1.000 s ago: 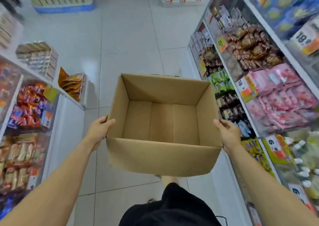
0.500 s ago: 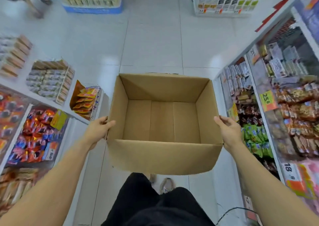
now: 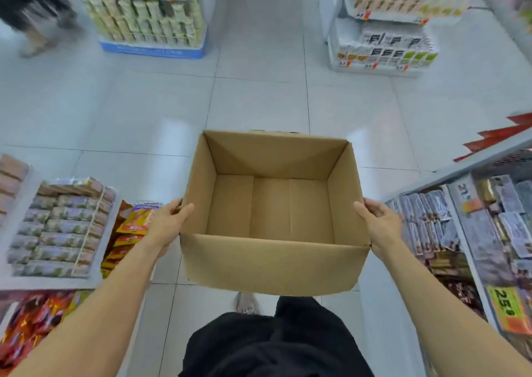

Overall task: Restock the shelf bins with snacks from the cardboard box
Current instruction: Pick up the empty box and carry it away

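An open cardboard box (image 3: 273,264) hangs in front of me at waist height, its inside bare brown cardboard with no snacks in it. My left hand (image 3: 168,222) grips its left wall, thumb over the rim. My right hand (image 3: 380,224) grips the right wall the same way. Shelf bins full of wrapped snacks line both sides: a bin of pale bars (image 3: 57,232) and orange packets (image 3: 132,227) on the left, dark and silver packets (image 3: 431,227) on the right.
A white tiled aisle (image 3: 259,94) stretches ahead. Two floor displays stand at its far end, a blue-based one (image 3: 149,22) on the left and a white one (image 3: 385,39) on the right. A person's legs (image 3: 31,16) pass at the top left. My shoe (image 3: 246,303) shows below the box.
I have walked forward along the aisle with the box held the same way; the shelves slid back past me and the far displays came closer.
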A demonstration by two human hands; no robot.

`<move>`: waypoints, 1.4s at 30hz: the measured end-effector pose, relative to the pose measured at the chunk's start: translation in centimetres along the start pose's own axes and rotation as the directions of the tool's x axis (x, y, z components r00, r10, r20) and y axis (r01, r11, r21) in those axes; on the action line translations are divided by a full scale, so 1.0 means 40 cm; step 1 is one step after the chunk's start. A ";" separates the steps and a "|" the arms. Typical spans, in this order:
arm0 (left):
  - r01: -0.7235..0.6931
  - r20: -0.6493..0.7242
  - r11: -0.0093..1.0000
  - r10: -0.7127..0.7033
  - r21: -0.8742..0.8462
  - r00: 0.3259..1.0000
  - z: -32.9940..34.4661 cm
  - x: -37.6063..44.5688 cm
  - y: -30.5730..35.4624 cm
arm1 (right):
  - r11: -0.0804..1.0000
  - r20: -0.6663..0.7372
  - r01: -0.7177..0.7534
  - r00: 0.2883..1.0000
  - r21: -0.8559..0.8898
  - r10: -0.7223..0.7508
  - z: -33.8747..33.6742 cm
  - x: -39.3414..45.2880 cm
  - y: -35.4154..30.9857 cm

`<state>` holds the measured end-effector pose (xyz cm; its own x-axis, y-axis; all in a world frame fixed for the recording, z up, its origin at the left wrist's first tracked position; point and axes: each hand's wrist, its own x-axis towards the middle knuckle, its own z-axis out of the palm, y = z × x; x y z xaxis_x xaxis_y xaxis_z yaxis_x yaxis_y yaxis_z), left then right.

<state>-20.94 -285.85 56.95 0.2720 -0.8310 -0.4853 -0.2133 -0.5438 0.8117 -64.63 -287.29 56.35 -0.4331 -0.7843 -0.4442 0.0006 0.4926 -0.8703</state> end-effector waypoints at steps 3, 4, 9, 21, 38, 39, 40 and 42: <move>-0.013 -0.030 0.999 0.012 -0.049 0.999 -0.024 0.148 0.068 | 1.000 -0.002 -0.001 1.000 0.019 0.001 0.098 0.097 -0.082; 0.002 -0.034 0.998 -0.004 -0.067 0.999 -0.033 0.196 0.088 | 1.000 -0.004 -0.001 1.000 0.016 0.001 0.133 0.136 -0.107; 0.074 -0.065 0.987 -0.084 -0.145 0.994 -0.068 0.456 0.148 | 1.000 0.062 -0.016 0.998 0.002 0.015 0.341 0.382 -0.226; 0.139 -0.334 0.898 -0.294 -0.418 0.895 -0.320 0.933 0.288 | 0.978 0.414 0.094 0.910 -0.189 -0.008 1.078 0.850 -0.658; 0.080 -0.494 0.707 -0.566 -0.703 0.660 -0.850 1.431 0.262 | 0.823 0.719 0.356 0.689 -0.442 0.088 2.319 0.978 -1.018; 0.071 -0.497 0.685 -0.592 -0.725 0.635 -0.874 1.454 0.256 | 0.813 0.737 0.372 0.668 -0.449 0.102 2.401 0.976 -1.030; 0.061 -0.496 0.661 -0.618 -0.748 0.610 -0.899 1.476 0.255 | 0.802 0.756 0.389 0.645 -0.453 0.114 2.483 0.978 -1.041; 0.040 -0.484 0.606 -0.671 -0.794 0.561 -0.947 1.531 0.240 | 0.774 0.805 0.439 0.574 -0.456 0.148 2.655 0.981 -1.061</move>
<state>29.21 -337.51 47.35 0.7502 -0.0442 -0.6598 0.6268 -0.2703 0.7308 14.09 -379.01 53.23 0.4769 -0.6812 -0.5554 -0.6009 0.2085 -0.7716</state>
